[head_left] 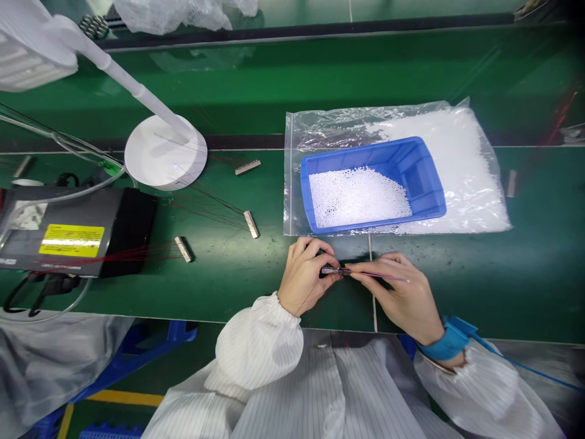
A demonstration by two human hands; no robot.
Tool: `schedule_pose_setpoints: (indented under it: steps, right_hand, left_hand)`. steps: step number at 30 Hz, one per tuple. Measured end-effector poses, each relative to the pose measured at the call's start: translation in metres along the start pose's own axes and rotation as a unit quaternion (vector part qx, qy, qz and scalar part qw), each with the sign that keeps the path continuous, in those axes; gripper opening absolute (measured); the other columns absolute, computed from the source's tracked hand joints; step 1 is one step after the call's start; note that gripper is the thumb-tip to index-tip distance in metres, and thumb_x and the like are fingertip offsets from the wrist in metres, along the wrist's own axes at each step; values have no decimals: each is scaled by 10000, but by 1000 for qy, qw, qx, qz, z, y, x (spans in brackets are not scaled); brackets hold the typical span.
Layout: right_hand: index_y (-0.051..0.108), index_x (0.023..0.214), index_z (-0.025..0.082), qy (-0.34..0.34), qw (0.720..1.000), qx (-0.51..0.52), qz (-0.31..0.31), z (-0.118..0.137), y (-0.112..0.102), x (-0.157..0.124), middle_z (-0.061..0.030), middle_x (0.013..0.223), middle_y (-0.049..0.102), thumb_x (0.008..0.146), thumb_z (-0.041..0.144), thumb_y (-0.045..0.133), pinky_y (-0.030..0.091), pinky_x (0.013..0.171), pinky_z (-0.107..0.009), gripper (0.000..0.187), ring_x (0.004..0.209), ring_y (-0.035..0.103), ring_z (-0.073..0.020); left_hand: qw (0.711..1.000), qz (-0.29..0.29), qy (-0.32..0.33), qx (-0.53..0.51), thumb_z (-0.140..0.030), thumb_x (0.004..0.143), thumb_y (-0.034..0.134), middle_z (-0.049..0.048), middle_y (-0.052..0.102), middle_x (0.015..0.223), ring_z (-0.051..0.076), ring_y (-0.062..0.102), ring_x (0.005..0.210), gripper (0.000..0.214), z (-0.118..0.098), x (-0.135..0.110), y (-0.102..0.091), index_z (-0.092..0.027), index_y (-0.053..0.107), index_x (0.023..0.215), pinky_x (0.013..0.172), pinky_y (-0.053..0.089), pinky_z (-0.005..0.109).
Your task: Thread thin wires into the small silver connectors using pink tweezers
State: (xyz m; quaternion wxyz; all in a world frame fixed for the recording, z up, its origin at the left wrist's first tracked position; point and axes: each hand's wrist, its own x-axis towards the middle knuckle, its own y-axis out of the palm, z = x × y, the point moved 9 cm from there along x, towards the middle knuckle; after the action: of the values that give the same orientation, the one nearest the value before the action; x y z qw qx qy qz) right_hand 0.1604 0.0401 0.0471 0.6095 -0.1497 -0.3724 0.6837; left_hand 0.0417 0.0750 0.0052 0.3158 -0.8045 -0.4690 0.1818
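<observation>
My left hand has its fingers closed round a small, dark, narrow block, held level just above the green bench. From the other side my right hand pinches a thin pinkish strip whose near end meets the block; whether it is a tool or wires I cannot make out. Beyond both hands stands a blue bin, partly filled with tiny white beads. It rests on a clear zip bag of similar white grains. A blue wrist strap circles my right wrist.
Several small pale blocks, such as this one, lie to the left, some trailing thin red wires. A white lamp stands behind them. A black box with a yellow label and cables sits far left. The bench edge runs before me.
</observation>
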Motion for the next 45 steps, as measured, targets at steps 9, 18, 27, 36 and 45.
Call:
schedule_pose_setpoints:
  steps: [9, 18, 27, 36, 45]
  right_hand:
    - [632, 995, 293, -1, 1000, -6, -2, 2, -4, -1, 41, 908, 731, 835, 162, 610, 473, 682, -388, 208, 676, 635, -163]
    - [630, 954, 227, -18, 999, -27, -15, 3, 0, 0, 10, 884, 735, 834, 158, 617, 481, 684, -354, 139, 692, 636, -148]
    - [619, 910, 195, -19, 998, -65, 0, 13, 6, 3, 7, 866, 729, 840, 148, 613, 459, 718, -345, 85, 679, 630, -117]
    - [629, 985, 227, -27, 996, -78, -15, 22, -22, 7, 13, 898, 728, 821, 127, 624, 473, 687, -335, 193, 708, 626, -140]
    - [672, 920, 239, -19, 985, -134, -104, 10, -48, 54, -7, 895, 727, 842, 251, 609, 493, 733, -332, 101, 823, 652, -188]
  left_hand:
    - [1000, -2, 1, 0, -267, 740, 742, 7, 624, 972, 211, 473, 989, 101, 0, 0, 0, -221, 670, 794, 861, 355, 370]
    - [1000, 6, -3, -2, -279, 757, 727, 13, 624, 989, 215, 465, 1003, 95, 1, 0, 1, -217, 670, 800, 870, 354, 374]
    - [1000, 3, -3, -1, -298, 774, 710, 12, 629, 982, 216, 469, 1005, 100, 2, 0, 1, -216, 664, 807, 874, 356, 382]
    - [1000, -1, 1, 3, -282, 725, 757, 8, 624, 968, 215, 479, 1003, 129, 2, 0, 2, -219, 673, 800, 866, 360, 384]
    - [1000, -19, 2, 1, -295, 701, 774, 6, 622, 936, 209, 481, 966, 152, 3, -1, 1, -213, 672, 779, 834, 380, 380]
